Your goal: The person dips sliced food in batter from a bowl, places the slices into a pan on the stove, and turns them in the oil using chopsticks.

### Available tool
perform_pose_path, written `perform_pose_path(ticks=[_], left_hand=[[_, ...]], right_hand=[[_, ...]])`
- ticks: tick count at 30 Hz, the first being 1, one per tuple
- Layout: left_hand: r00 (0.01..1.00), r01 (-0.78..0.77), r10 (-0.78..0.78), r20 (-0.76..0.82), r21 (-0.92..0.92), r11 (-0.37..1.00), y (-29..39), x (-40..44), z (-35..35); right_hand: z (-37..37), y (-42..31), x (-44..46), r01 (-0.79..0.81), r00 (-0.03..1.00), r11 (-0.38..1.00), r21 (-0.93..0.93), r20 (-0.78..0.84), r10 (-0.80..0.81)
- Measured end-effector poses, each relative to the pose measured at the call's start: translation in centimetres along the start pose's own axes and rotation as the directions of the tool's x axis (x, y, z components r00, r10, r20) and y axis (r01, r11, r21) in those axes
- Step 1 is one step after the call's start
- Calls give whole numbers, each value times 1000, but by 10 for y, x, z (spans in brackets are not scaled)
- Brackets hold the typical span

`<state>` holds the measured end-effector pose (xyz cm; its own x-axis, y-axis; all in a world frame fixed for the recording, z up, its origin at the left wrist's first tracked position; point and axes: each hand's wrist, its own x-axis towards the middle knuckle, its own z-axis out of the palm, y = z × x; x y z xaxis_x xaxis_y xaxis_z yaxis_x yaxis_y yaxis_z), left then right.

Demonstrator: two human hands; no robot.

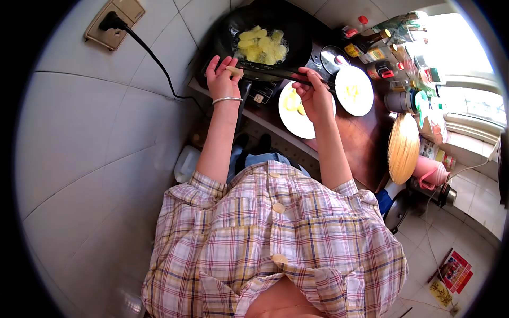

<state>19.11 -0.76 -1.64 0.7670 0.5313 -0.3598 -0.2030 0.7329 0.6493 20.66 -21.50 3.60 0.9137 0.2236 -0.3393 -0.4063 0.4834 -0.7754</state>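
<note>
Yellow slices (261,46) lie in bubbling oil in a dark wok (225,37) at the top. At the wok's near edge is my left hand (222,75), its fingers closed on a pale slice (234,71); a bangle circles that wrist. My right hand (314,91) grips dark chopsticks (286,74), which point left across the near side of the wok. Partly behind my right hand, a white plate (298,123) holds a few yellow pieces. A second white plate (354,103) with pale yellow pieces stands to its right.
Bottles (371,45) and jars line the window side at the right. A round wooden board (403,150), a pink thermos (428,172) and a pan (396,212) are at the right. A black cord (156,61) hangs from the wall socket (114,24). A glass lid (331,57) lies behind the plates.
</note>
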Motion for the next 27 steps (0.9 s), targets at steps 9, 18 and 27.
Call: perform_pose_path(ticks=[9, 18, 27], left_hand=[[999, 6, -5, -35, 20, 1000, -6, -4, 0], [996, 28, -33, -82, -54, 998, -1, 3, -11], [999, 25, -28, -31, -65, 998, -2, -2, -11]], right_hand=[[-11, 5, -7, -38, 998, 999, 31, -42, 39], [1, 10, -8, -16, 1000, 1000, 0, 7, 16], [-2, 15, 2, 61, 997, 998, -31, -37, -62]])
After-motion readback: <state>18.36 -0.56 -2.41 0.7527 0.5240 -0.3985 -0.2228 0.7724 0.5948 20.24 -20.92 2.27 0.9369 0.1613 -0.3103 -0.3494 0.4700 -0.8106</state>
